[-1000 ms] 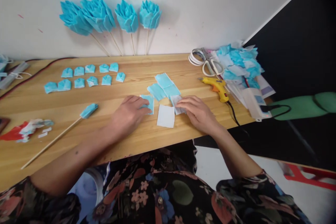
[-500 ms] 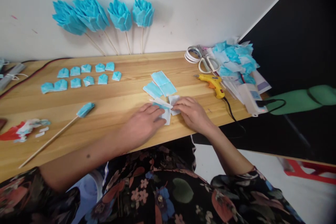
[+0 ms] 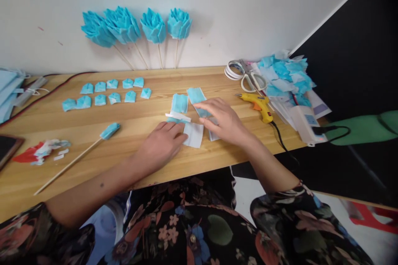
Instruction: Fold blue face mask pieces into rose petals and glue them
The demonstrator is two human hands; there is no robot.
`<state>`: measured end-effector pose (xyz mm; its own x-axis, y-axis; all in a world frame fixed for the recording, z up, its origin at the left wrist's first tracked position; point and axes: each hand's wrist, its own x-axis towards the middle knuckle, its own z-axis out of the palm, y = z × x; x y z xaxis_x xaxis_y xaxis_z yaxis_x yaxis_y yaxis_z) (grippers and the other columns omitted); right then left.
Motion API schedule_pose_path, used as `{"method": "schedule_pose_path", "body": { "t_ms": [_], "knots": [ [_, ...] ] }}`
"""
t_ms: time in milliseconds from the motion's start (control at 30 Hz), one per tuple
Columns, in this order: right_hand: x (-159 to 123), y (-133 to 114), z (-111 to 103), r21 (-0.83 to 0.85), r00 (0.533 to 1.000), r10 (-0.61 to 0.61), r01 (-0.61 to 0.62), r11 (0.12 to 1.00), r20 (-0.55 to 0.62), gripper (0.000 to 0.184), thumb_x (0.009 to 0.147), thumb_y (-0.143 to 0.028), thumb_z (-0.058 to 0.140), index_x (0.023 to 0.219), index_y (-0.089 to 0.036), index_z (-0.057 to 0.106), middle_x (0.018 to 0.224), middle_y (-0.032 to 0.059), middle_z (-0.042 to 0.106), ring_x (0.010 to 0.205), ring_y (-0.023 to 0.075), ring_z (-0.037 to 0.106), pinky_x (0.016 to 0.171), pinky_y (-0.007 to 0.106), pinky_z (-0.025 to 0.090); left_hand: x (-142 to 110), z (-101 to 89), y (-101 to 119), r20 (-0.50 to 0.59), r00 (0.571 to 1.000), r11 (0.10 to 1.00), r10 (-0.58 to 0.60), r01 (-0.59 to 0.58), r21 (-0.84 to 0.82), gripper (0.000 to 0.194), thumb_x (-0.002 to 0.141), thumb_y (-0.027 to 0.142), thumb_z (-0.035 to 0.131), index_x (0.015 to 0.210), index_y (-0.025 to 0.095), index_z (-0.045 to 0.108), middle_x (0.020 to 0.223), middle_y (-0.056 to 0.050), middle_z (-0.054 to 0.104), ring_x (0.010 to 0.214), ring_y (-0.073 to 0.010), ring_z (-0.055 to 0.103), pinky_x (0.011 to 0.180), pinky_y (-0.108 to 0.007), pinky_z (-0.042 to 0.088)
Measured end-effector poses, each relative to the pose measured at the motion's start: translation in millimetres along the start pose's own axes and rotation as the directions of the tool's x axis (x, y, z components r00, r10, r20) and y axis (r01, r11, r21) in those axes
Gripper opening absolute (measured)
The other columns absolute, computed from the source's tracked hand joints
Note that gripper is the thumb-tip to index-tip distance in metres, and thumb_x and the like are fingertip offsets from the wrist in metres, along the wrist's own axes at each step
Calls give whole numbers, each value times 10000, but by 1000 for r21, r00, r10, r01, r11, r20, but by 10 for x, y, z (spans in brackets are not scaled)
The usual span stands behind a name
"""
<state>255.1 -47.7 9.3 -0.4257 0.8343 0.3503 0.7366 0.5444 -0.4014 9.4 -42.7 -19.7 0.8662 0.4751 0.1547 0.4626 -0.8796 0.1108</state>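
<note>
My left hand (image 3: 164, 143) lies palm down, its fingers stretched over a small blue piece of fabric with a white strip (image 3: 178, 116) across its top. By its thumb lies a white square (image 3: 193, 135). My right hand (image 3: 224, 120) hovers with thumb and fingers apart, fingertips at the lower end of a blue rectangle (image 3: 195, 95); whether they touch it I cannot tell. Left of that is another blue rectangle (image 3: 180, 103). Under my right hand a pale piece (image 3: 214, 134) is partly hidden.
Blue flowers on sticks (image 3: 122, 27) lean on the wall above rows of folded blue pieces (image 3: 100, 99). A stick with a blue tip (image 3: 77, 158) lies left. Right are a yellow glue gun (image 3: 257, 103), scissors (image 3: 253, 82), tape rolls (image 3: 234, 70), a power strip (image 3: 307, 124) and a blue scrap pile (image 3: 284, 74).
My right hand has moved off the white strip, up to the blue rectangle, its fingers now apart. The two blue rectangles lie farther apart. The view has shifted left.
</note>
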Motion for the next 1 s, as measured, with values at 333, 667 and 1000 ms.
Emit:
{"method": "schedule_pose_path", "body": {
  "t_ms": [333, 667, 1000],
  "knots": [
    [480, 42, 155, 139, 984, 163, -172, 975, 72, 75, 850, -221, 600, 787, -206, 638, 880, 36, 710, 862, 216, 615, 795, 357, 435, -45, -95, -55, -298, 948, 977, -116, 55, -205, 186, 952, 223, 514, 1055, 187, 664, 1232, -134, 634, 1106, -274, 586, 932, -453, 484],
    [888, -10, 235, 926, 925, 277, -319, 200, 259, 258, 744, -426, 751, 826, -213, 630, 739, -27, 629, 633, 112, 575, 624, 256, 499, -7, -156, -288, 153, 662, -58, -733, 163, -985, 294, 946, 428, 512, 1046, 184, 642, 1032, -96, 679, 901, -201, 632, 851, -383, 532],
    [723, -84, 404, 896, 926, 254, -346, 278, 278, 227, 804, -402, 734, 783, -202, 628, 684, -36, 590, 589, 87, 513, 596, 242, 427, 30, -83, -346, 325, 751, -499, -574, -5, -867, 223, 896, 357, 600, 1049, 203, 653, 1076, -103, 710, 938, -219, 662, 826, -389, 533]
  ]
}}
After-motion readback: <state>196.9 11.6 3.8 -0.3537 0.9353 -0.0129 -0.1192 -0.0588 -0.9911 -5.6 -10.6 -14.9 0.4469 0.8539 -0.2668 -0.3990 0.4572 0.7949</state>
